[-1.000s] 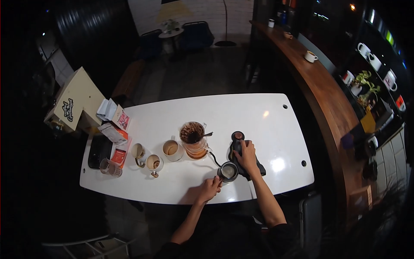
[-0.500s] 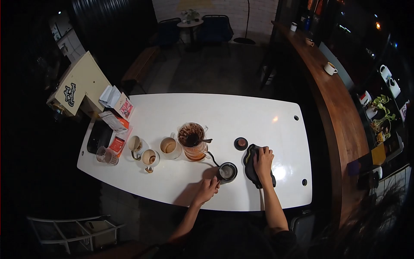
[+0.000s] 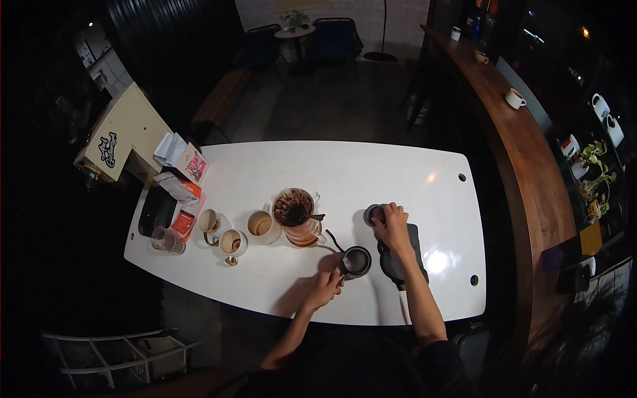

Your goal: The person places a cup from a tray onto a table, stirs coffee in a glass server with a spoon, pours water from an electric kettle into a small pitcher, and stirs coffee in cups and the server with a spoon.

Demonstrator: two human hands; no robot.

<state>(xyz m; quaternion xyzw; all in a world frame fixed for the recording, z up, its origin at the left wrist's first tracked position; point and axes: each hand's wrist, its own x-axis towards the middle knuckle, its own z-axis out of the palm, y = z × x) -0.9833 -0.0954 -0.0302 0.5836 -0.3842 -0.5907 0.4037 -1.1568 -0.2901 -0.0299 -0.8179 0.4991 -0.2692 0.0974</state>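
My left hand (image 3: 323,290) is closed round the handle of a black gooseneck kettle (image 3: 355,263). The kettle has no lid on, and its thin spout points to the back left. My right hand (image 3: 393,229) has its fingers closed on the knob of a round dark lid (image 3: 371,214), which is at the table surface; I cannot tell whether it is lifted. Under my right forearm lies the black kettle base (image 3: 413,245), partly hidden. Left of the kettle stands a glass coffee server (image 3: 300,233) with a dripper (image 3: 292,201) of wet grounds and a spoon (image 3: 313,217).
Used cups (image 3: 260,227) and a clear glass (image 3: 168,241) stand on the left of the white table (image 3: 371,162). Coffee bags (image 3: 179,162) stand beside a beige machine (image 3: 123,136). A wooden counter (image 3: 524,192) with cups runs along the right.
My right hand has moved from the black base up and left to the lid. The kettle in my left hand has shifted slightly right.
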